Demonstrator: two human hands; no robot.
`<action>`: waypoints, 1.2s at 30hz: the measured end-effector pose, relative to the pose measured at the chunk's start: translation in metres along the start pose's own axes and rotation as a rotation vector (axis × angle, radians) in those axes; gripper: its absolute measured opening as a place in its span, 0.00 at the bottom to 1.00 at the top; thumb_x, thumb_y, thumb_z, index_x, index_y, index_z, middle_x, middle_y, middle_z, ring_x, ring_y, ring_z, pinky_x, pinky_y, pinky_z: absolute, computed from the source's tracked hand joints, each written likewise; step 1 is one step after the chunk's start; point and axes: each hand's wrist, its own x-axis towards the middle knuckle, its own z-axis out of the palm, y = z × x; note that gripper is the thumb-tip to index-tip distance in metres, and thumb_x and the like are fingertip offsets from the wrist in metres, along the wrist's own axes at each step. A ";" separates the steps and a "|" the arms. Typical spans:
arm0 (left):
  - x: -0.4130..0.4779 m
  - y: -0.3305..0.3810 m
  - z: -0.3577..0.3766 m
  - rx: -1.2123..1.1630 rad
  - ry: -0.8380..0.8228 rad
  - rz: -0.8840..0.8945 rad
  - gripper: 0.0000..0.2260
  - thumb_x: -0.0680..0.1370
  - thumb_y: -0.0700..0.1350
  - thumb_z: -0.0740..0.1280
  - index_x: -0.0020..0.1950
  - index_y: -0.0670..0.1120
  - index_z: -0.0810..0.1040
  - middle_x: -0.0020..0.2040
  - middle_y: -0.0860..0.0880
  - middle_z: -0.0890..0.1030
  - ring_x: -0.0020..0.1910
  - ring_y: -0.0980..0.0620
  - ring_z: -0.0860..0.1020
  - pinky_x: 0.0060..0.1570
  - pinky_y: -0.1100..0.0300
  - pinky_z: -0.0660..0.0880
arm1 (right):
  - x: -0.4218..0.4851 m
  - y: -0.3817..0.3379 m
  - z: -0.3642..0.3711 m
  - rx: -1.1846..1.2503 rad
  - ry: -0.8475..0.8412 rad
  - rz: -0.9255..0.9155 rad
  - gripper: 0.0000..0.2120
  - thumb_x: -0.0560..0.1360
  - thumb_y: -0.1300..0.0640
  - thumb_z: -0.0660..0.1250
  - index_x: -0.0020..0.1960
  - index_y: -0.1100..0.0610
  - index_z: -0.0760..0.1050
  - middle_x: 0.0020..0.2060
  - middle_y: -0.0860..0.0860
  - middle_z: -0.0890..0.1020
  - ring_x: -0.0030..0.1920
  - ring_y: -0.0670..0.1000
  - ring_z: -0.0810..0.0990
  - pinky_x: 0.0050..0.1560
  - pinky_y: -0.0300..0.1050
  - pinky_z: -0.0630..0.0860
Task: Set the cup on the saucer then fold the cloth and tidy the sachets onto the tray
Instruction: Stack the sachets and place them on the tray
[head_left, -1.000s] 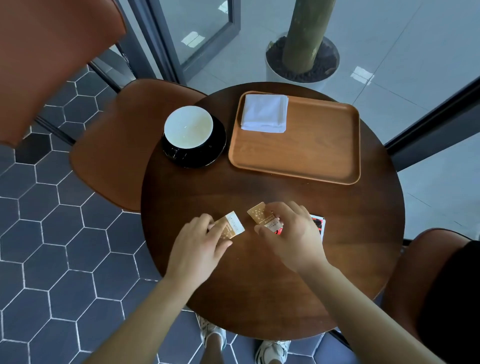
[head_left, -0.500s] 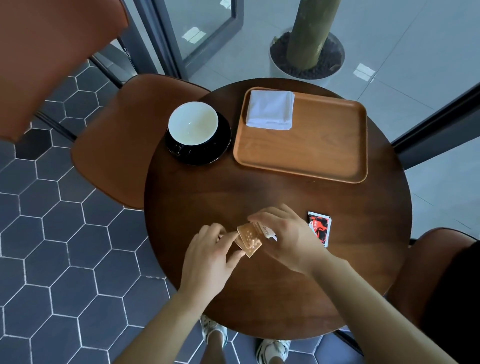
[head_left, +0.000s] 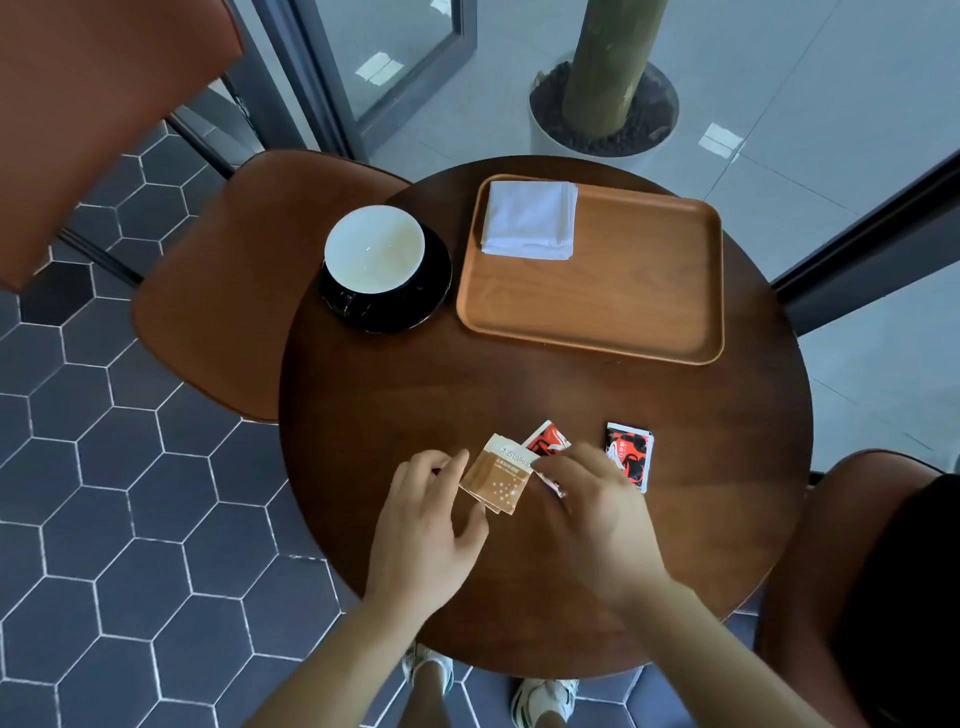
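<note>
A white cup (head_left: 374, 248) stands on a black saucer (head_left: 415, 312) at the table's far left. A folded white cloth (head_left: 530, 218) lies in the far left corner of the wooden tray (head_left: 649, 291). Near the table's front, my right hand (head_left: 587, 514) pinches stacked brown sachets (head_left: 498, 480) together with a red sachet (head_left: 545, 441). My left hand (head_left: 426, 525) touches the brown sachets' left edge with its fingertips. Another red and black sachet (head_left: 628, 454) lies flat on the table just right of my right hand.
The round dark wooden table (head_left: 405, 405) has brown chairs at the left (head_left: 218, 280) and at the right (head_left: 831, 545). A potted trunk (head_left: 605, 78) stands behind the table. Glass panels with dark frames run along the back.
Both hands have brought the brown sachets together into one stack. A red sachet now shows above my right hand's fingers. The camera view shifted slightly.
</note>
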 end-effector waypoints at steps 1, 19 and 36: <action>-0.002 0.005 0.001 -0.053 0.012 -0.073 0.22 0.73 0.45 0.74 0.66 0.42 0.78 0.55 0.46 0.78 0.52 0.48 0.77 0.46 0.55 0.80 | -0.007 -0.005 0.004 -0.005 -0.022 0.042 0.04 0.74 0.59 0.73 0.49 0.54 0.83 0.41 0.49 0.81 0.41 0.55 0.80 0.38 0.48 0.77; 0.006 0.052 0.000 -0.523 0.035 -0.661 0.19 0.77 0.42 0.69 0.68 0.46 0.78 0.58 0.51 0.77 0.49 0.60 0.79 0.57 0.51 0.79 | 0.000 -0.033 0.025 0.200 -0.039 0.476 0.04 0.75 0.57 0.70 0.47 0.54 0.84 0.39 0.48 0.86 0.40 0.49 0.83 0.42 0.44 0.78; 0.007 0.049 0.005 -0.798 0.057 -0.820 0.13 0.77 0.50 0.71 0.61 0.54 0.83 0.56 0.51 0.82 0.53 0.56 0.81 0.57 0.45 0.80 | 0.008 -0.036 0.025 0.653 -0.095 0.699 0.08 0.74 0.60 0.71 0.45 0.47 0.82 0.32 0.43 0.84 0.30 0.48 0.83 0.35 0.38 0.79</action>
